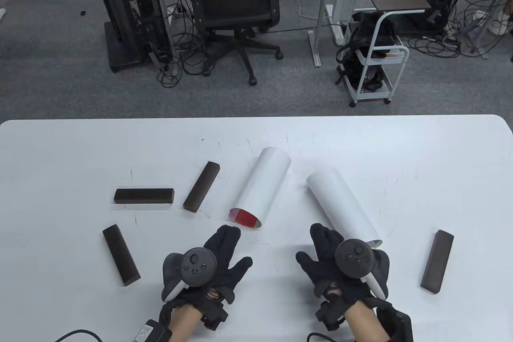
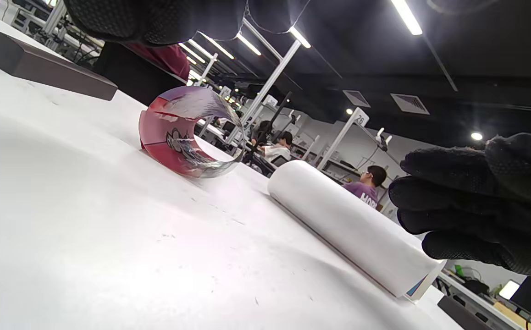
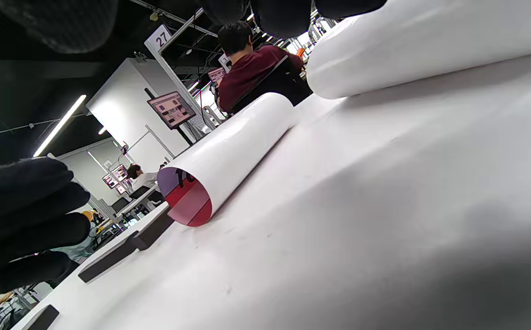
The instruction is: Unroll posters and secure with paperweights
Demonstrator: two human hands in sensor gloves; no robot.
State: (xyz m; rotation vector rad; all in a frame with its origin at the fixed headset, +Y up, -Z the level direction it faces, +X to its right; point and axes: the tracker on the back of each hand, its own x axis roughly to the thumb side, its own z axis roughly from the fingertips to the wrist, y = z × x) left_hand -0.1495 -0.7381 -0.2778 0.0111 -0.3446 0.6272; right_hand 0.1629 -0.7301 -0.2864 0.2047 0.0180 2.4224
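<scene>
Two rolled white posters lie on the white table [image 1: 80,149]. The left poster [image 1: 262,187] shows a red printed inside at its near end [image 2: 178,133] [image 3: 229,156]. The right poster [image 1: 340,207] lies angled, its near end beside my right hand [image 2: 348,224] [image 3: 412,41]. Several dark block paperweights lie around: two at left centre [image 1: 144,195] [image 1: 201,186], one near left [image 1: 121,254], one at right [image 1: 437,261]. My left hand [image 1: 224,255] rests flat, open and empty, just short of the left poster. My right hand [image 1: 332,255] rests open beside the right poster, holding nothing.
The table's far edge [image 1: 256,117] runs across the table view. Beyond it stand an office chair [image 1: 236,1], a white cart [image 1: 376,65] and desks with cables on the floor. Bare table surface lies between my hands and along the far side.
</scene>
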